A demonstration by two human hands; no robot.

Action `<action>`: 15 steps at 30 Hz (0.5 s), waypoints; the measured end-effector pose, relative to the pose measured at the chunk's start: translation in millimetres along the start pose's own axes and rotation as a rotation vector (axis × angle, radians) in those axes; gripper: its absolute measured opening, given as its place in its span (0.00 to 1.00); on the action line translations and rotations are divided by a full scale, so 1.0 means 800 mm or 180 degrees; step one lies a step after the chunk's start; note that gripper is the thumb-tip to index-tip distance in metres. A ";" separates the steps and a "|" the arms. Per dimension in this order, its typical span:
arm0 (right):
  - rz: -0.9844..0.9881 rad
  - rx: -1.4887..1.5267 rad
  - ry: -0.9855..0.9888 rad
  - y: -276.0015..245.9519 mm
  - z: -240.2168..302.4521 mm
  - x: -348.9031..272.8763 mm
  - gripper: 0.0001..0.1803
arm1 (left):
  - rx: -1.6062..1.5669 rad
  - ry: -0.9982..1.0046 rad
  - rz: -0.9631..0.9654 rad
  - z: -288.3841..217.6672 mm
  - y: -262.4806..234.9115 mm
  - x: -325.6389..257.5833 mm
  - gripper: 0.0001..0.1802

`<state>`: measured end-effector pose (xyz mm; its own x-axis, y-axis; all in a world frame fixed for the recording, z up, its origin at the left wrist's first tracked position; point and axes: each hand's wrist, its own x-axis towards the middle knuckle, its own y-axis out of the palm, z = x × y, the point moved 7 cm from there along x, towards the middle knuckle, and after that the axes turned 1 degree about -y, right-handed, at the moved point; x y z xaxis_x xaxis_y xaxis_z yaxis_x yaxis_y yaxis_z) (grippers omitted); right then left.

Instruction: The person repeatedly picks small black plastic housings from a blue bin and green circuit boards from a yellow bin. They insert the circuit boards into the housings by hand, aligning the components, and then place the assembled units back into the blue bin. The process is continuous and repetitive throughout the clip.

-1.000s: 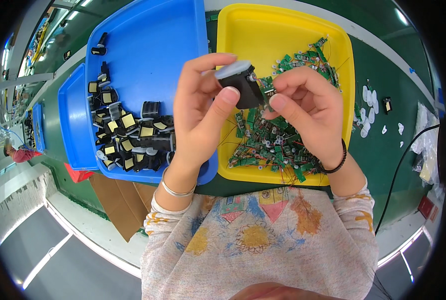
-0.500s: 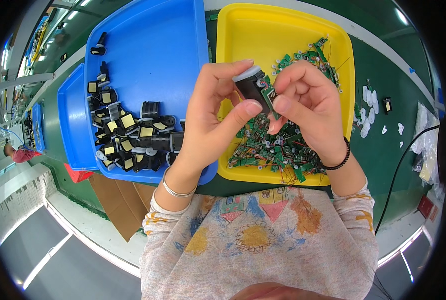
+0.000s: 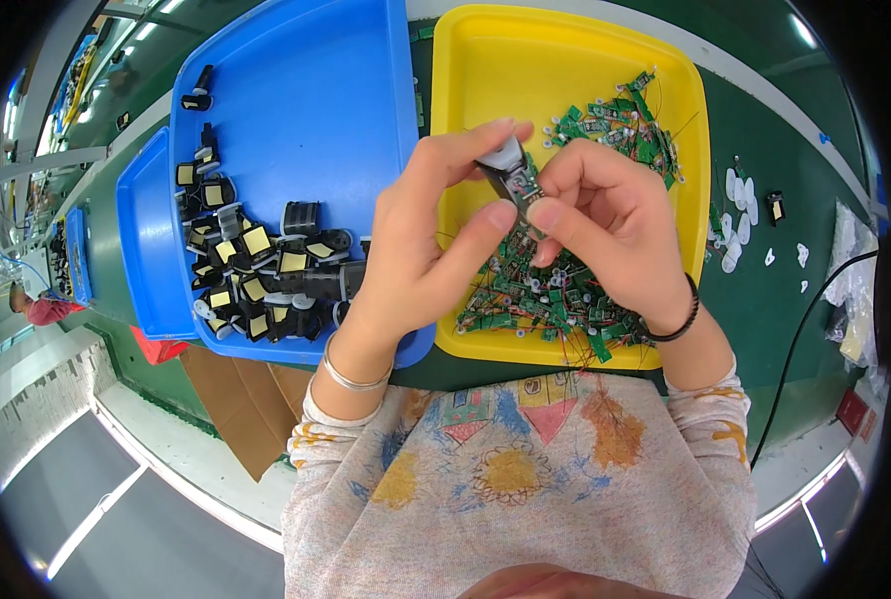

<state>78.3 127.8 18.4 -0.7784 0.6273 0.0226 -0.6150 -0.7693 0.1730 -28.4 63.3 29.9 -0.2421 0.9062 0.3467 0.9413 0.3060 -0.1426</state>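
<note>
My left hand (image 3: 421, 225) grips a small black plastic housing (image 3: 506, 178) with a pale grey end cap, thumb on its near side and fingers around the top. A small green circuit board (image 3: 531, 172) lies along the housing's right side. My right hand (image 3: 615, 210) pinches that board between thumb and curled fingers, pressed against the housing; the fingertips partly hide it. Both hands are above the left part of a yellow tray (image 3: 447, 70), where many green circuit boards (image 3: 555, 299) with thin wires are heaped.
On the left, a blue tray (image 3: 296, 100) holds many black housings (image 3: 256, 245) with pale yellow pads. Right of the yellow tray lie white oval pieces (image 3: 741, 200), a single black part (image 3: 775, 207), a black cable (image 3: 787, 364) and clear plastic bags (image 3: 850, 280). Cardboard (image 3: 236, 399) sits below left.
The housing has turned in my left hand, so its cap now faces more toward me. My right fingers have closed in further over the circuit board against it.
</note>
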 end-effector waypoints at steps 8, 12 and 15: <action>-0.0476 -0.2704 -0.1974 0.018 0.041 -0.016 0.06 | 0.0001 0.0048 -0.0040 -0.008 0.001 0.001 0.22; -0.0464 -0.2870 -0.2050 0.022 0.042 -0.018 0.06 | -0.0057 -0.0098 -0.0009 -0.006 0.002 0.000 0.21; -0.0429 -0.2601 -0.1900 0.018 0.038 -0.016 0.06 | -0.0016 -0.0141 -0.0048 -0.009 0.001 0.000 0.22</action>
<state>83.7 112.4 50.5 -0.6439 0.5008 0.5784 -0.7646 -0.3948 -0.5094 -26.1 61.2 36.4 -0.2662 0.9135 0.3075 0.9386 0.3183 -0.1330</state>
